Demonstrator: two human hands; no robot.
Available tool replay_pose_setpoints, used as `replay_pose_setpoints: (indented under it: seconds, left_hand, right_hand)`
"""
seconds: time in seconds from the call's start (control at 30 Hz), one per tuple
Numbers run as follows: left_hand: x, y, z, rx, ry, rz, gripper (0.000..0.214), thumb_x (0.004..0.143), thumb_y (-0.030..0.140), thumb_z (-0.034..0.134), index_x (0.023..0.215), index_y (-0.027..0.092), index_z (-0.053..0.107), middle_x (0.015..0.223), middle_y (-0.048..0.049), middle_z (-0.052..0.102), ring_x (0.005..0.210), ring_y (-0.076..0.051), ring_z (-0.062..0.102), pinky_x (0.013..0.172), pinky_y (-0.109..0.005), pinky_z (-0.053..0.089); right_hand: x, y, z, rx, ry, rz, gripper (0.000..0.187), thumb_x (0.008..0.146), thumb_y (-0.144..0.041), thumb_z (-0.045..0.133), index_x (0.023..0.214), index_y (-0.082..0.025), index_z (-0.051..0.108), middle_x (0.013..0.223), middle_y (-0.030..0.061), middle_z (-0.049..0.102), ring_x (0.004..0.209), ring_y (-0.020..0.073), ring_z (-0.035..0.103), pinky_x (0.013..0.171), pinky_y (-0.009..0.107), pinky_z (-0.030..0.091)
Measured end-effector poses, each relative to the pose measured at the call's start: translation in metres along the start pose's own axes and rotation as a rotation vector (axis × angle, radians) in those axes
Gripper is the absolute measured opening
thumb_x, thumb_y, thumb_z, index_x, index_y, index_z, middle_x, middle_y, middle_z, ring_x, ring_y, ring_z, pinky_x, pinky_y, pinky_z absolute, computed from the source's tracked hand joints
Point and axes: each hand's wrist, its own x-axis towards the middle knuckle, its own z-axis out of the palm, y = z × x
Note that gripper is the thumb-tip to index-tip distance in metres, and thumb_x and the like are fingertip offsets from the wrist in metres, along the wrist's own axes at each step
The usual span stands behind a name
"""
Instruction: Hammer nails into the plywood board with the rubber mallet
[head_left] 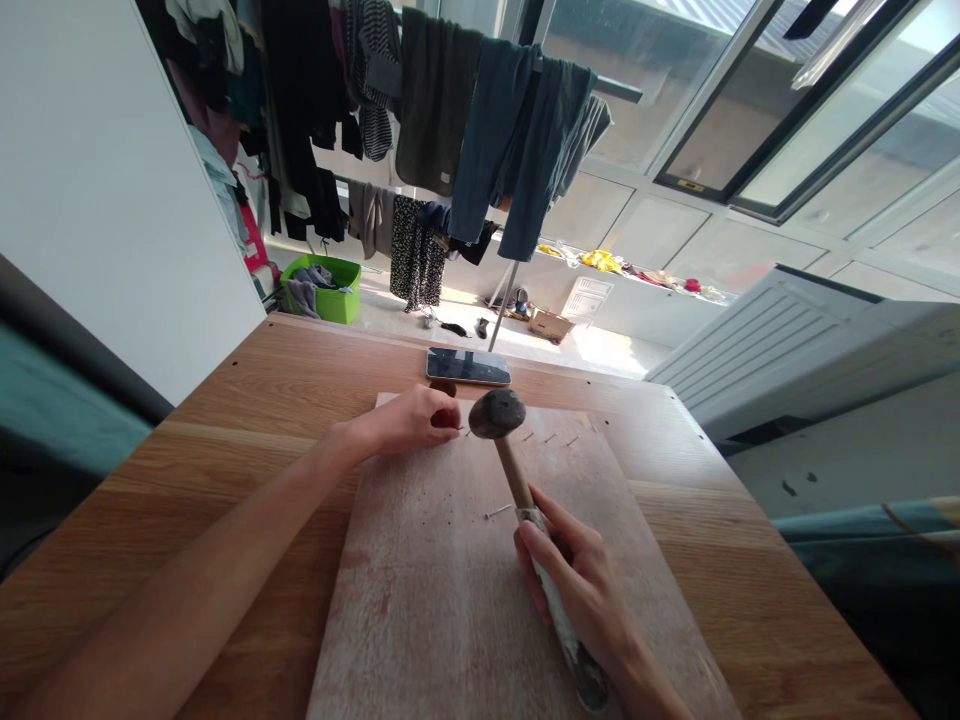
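My right hand [570, 570] is wrapped round the handle of a mallet [498, 413], whose dark head is raised over the far part of a worn wooden board [405, 600]. At the board's far edge, my left hand [424, 418] is closed in a pinch, with a thin nail tip [463, 430] showing at the fingertips. Right of the mallet head, several nails [550, 439] stand in a row in the board. A loose nail [498, 511] lies by the handle. Small dark holes [449, 522] dot the board's surface left of it.
Under the board is a wooden table [255, 420]. A phone [469, 366] lies beyond the board near the table's far edge. Past the table are hanging clothes [517, 140], a green basket [322, 288] and a cardboard box [551, 325]. A white cabinet [795, 350] stands on the right.
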Motion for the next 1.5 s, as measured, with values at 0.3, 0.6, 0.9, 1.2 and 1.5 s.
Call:
replay_pose_setpoints:
  seconds: [0.3, 0.6, 0.9, 1.2, 1.5]
  left_hand:
    - [-0.001, -0.005, -0.001, -0.043, 0.034, 0.078, 0.007, 0.077, 0.016, 0.063, 0.076, 0.015, 0.070, 0.072, 0.0012, 0.063, 0.068, -0.012, 0.057, 0.062, -0.022, 0.040]
    - [0.000, -0.003, -0.005, 0.005, -0.004, 0.037, 0.006, 0.073, 0.016, 0.065, 0.068, 0.016, 0.060, 0.066, 0.0033, 0.055, 0.062, -0.011, 0.051, 0.055, -0.022, 0.033]
    - [-0.013, 0.070, 0.008, 0.368, -0.124, 0.170, 0.021, 0.087, 0.035, 0.066, 0.076, 0.018, 0.062, 0.080, -0.0027, 0.067, 0.068, -0.016, 0.059, 0.060, -0.029, 0.040]
    - [-0.023, 0.100, 0.052, 0.652, -0.282, 0.279, 0.009, 0.082, 0.008, 0.069, 0.079, 0.016, 0.070, 0.082, -0.0080, 0.076, 0.078, -0.024, 0.071, 0.063, -0.033, 0.045]
    - [-0.023, 0.055, -0.024, 0.506, -0.096, -0.096, 0.021, 0.075, 0.000, 0.056, 0.068, 0.019, 0.060, 0.065, -0.0029, 0.061, 0.056, -0.016, 0.051, 0.054, -0.032, 0.027]
  right_hand:
    - [-0.002, -0.001, 0.005, 0.020, -0.074, -0.026, 0.059, 0.096, -0.052, 0.062, 0.143, -0.017, 0.060, 0.065, -0.0043, 0.055, 0.037, 0.0062, 0.046, 0.034, 0.016, 0.035]
    - [-0.001, 0.000, 0.006, -0.018, -0.093, -0.009, 0.059, 0.096, -0.052, 0.061, 0.144, -0.018, 0.060, 0.065, -0.0043, 0.056, 0.037, 0.0064, 0.047, 0.034, 0.017, 0.036]
    - [-0.007, 0.002, -0.003, 0.208, 0.226, -0.073, 0.058, 0.093, -0.049, 0.068, 0.142, -0.019, 0.059, 0.066, -0.0049, 0.057, 0.036, 0.0066, 0.046, 0.031, 0.017, 0.039]
    - [-0.005, 0.002, -0.003, 0.206, 0.230, -0.043, 0.061, 0.089, -0.050, 0.072, 0.140, -0.018, 0.061, 0.068, -0.0045, 0.058, 0.036, 0.0067, 0.047, 0.029, 0.017, 0.040]
    - [-0.005, 0.002, 0.001, 0.157, 0.178, -0.059, 0.060, 0.089, -0.052, 0.071, 0.138, -0.017, 0.064, 0.065, -0.0038, 0.057, 0.035, 0.0070, 0.046, 0.029, 0.017, 0.040]
